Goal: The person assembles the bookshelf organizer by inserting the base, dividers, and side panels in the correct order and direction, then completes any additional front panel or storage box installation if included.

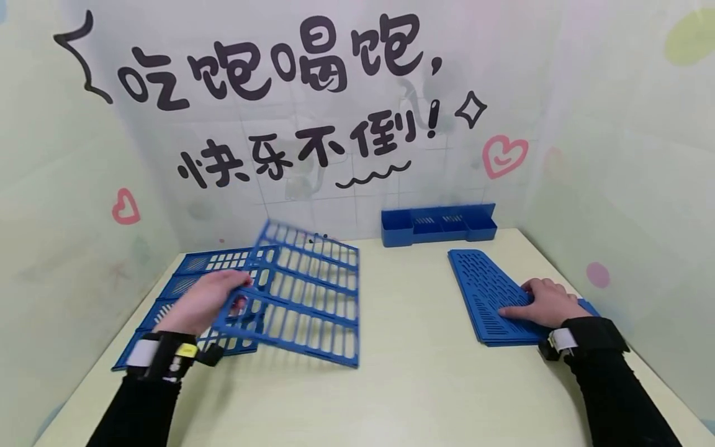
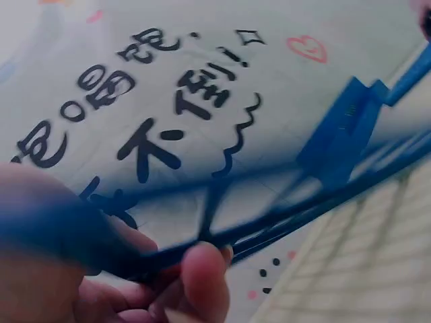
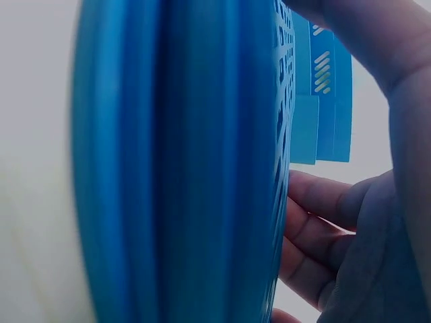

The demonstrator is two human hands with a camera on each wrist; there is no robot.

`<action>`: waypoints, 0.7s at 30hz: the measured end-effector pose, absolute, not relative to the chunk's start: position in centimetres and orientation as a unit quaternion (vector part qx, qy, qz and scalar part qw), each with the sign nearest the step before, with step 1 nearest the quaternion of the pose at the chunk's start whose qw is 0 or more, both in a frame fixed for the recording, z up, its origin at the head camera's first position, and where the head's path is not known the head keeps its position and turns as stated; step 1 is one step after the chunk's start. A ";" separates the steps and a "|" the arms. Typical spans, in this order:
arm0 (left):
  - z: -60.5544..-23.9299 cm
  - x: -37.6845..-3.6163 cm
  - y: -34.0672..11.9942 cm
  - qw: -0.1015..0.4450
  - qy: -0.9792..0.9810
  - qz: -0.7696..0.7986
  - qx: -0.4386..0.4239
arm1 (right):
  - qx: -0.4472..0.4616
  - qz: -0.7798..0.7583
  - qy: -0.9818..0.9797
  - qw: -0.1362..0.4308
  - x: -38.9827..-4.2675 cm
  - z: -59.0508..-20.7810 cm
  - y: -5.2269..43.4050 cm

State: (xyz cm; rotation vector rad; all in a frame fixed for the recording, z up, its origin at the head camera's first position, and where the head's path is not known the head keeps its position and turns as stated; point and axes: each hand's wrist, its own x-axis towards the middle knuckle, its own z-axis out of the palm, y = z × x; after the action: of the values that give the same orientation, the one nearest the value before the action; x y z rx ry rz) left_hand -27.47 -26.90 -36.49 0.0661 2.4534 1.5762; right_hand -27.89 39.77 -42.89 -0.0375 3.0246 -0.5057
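Where the pale yellow tabletop (image 1: pixel 413 372) meets the left wall, a flat blue plastic slatted panel (image 1: pixel 195 264) lies on the surface, partly covered. Above it the left hand (image 1: pixel 203 301) grips a second blue plastic grid panel with long open slots (image 1: pixel 310 292) by its left edge — thumb on top, fingers curled beneath — and holds it tilted, far edge raised, near edge close to or on the table. The left wrist view, blurred, confirms fingertips (image 2: pixel 205 272) curled round the thin blue edge. At the back centre, against the wall, a blue plastic tray with low compartments (image 1: pixel 438 225) stands well apart from both hands. To the right, a stack of flat blue plastic perforated panels (image 1: pixel 488 288) lies on the table; the right hand (image 1: pixel 544 303) rests on its near right corner, fingers spread and fairly straight, pressing rather than clasping. The right wrist view shows the stacked edges close up, fingers (image 3: pixel 323 202) lying beside them. Both forearms wear black sleeves and wrist straps.
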 end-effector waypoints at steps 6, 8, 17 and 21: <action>-38.4 -26.4 -22.9 0.152 0.922 0.354 0.039 | -0.012 -0.160 0.986 0.048 -27.7 -42.1 39.2; -39.0 -25.9 -22.1 0.166 0.932 0.317 0.047 | -0.013 -0.159 0.986 0.047 -27.7 -41.9 39.2; -41.7 -25.6 -18.5 0.033 0.955 0.261 0.133 | -0.024 -0.155 0.988 0.009 -28.0 -41.4 39.1; -42.9 -25.5 -17.3 0.066 0.955 0.226 0.180 | -0.016 -0.173 0.985 0.008 -27.8 -41.6 39.2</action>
State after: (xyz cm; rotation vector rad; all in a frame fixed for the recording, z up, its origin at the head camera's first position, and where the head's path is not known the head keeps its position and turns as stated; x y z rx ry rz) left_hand -25.48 -17.30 -42.86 0.5421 2.8808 0.6824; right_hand -27.79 39.23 -41.58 -0.0488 3.0791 -0.5394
